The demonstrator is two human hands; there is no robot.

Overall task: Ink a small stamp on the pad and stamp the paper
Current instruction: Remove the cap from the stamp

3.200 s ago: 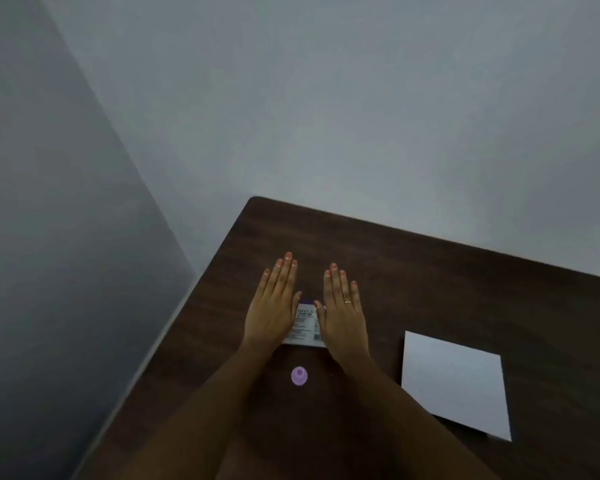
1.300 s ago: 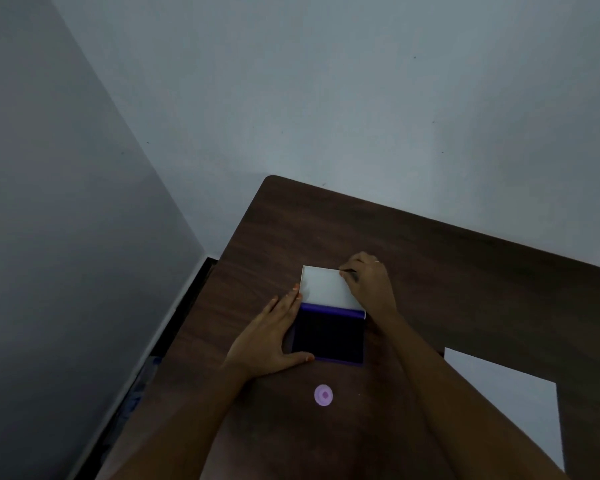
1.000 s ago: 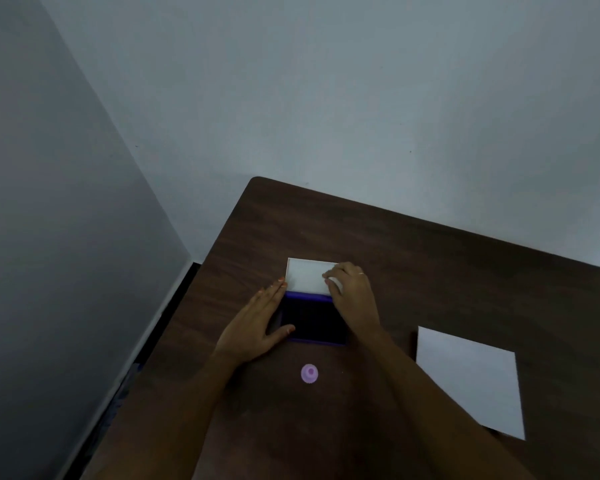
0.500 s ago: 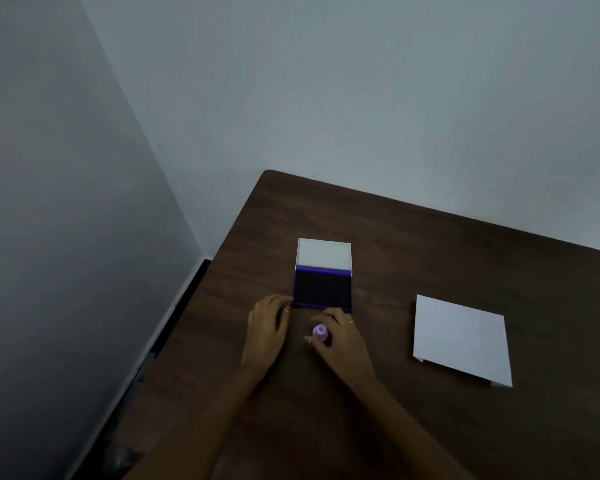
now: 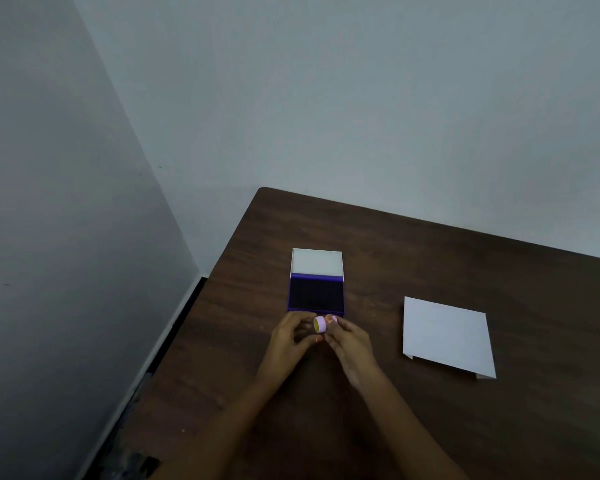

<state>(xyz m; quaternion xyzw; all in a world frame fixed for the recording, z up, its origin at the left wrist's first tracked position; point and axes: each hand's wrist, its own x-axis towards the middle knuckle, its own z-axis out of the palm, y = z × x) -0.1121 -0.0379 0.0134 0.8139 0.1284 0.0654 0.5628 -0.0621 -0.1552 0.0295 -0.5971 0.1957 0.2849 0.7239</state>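
Inspecting the head view: both hands meet just in front of the open ink pad. The right hand (image 5: 352,344) pinches the small round lilac plastic stamp (image 5: 320,323) between fingertips, lifted off the dark brown wooden table (image 5: 465,258). The left hand (image 5: 288,341) curls its fingers against the same stamp, apparently to steady or turn it; the yellowish face points left, so judged not yet inked. The purple-rimmed ink pad (image 5: 316,295) lies with its white lid (image 5: 316,260) folded back, exposing the surface. The white paper sheet (image 5: 447,336) sits well apart to the right, unmarked.
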